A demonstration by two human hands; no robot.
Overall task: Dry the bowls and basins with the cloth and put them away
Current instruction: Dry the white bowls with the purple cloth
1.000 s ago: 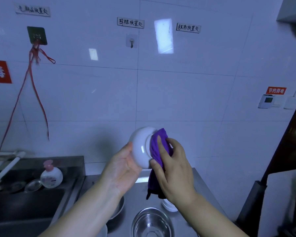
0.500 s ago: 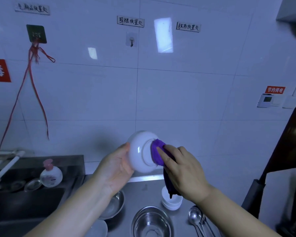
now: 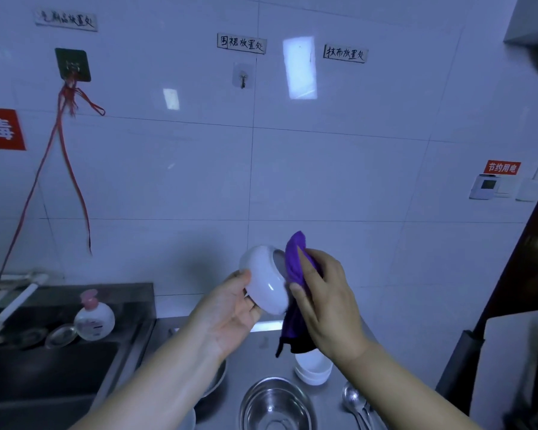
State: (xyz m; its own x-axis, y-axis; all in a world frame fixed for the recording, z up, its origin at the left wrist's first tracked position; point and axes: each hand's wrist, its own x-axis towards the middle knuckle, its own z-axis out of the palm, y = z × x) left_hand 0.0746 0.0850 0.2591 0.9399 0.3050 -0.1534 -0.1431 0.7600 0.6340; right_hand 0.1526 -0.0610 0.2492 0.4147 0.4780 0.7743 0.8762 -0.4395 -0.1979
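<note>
White bowl (image 3: 266, 282) in left hand (image 3: 230, 318) grip; right hand (image 3: 326, 308) grips one purple cloth (image 3: 294, 268).

Cloth (image 3: 295, 262) slid up since 0.5 s ago, now peaking above right-hand fingers (image 3: 308, 268); bowl (image 3: 266, 282) base exposed beside them.

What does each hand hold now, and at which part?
The left hand holds the white bowl by its rim and outer wall. The right hand holds the purple cloth, bunched under its fingers against the bowl's base.
</note>
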